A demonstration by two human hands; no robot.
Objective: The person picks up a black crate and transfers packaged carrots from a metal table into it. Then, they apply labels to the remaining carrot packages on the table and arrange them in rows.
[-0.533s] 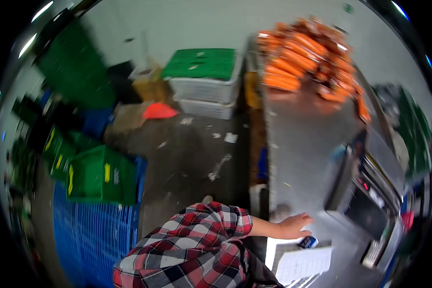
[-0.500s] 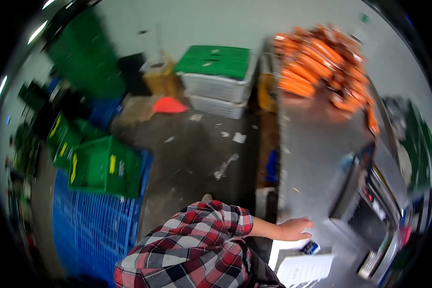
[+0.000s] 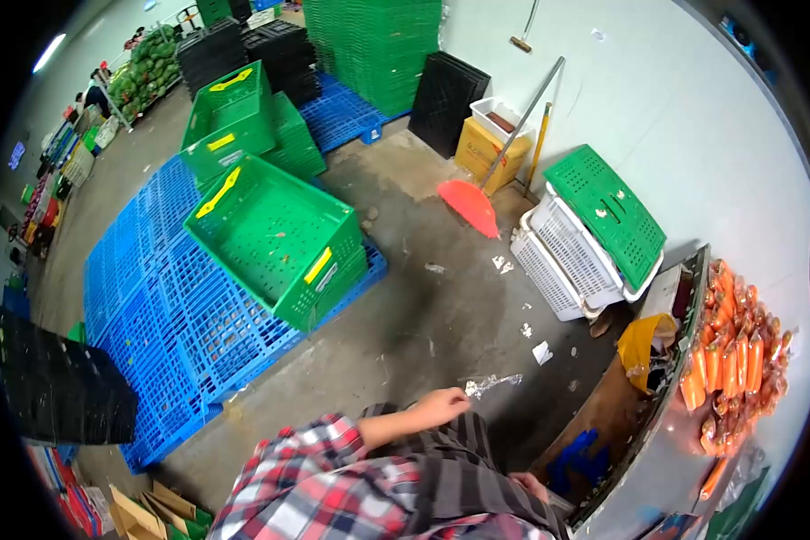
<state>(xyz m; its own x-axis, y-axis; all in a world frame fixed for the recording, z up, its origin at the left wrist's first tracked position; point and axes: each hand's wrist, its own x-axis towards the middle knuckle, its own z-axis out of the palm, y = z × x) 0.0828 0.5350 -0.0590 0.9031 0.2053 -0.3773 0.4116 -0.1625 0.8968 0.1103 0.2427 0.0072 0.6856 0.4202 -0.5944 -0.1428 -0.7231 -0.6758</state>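
Observation:
My left hand point(image 3: 441, 408) is held out in front of my body, above my dark striped clothing. Its fingers are curled together, and nothing shows in them. Just beyond it in the view, a scrap of clear plastic point(image 3: 495, 385) lies on the floor. My right hand point(image 3: 532, 487) is low beside the edge of the metal table point(image 3: 666, 459); its fingers are mostly hidden. Ahead to the left, a green crate point(image 3: 274, 238) with yellow handles stands on a blue pallet point(image 3: 166, 297). Bagged carrots point(image 3: 738, 351) are piled on the table.
White baskets point(image 3: 571, 256) with a green lid point(image 3: 607, 211) stand by the wall. A red dustpan point(image 3: 471, 209) and a cardboard box point(image 3: 490, 153) are left of them. More green crates point(image 3: 234, 117) stand on the pallet. A black crate stack point(image 3: 58, 378) is at far left.
My view has swung left, away from the table toward the pallet and crates. My left hand has come off the tabletop and is in front of my body. My right hand has come into view.

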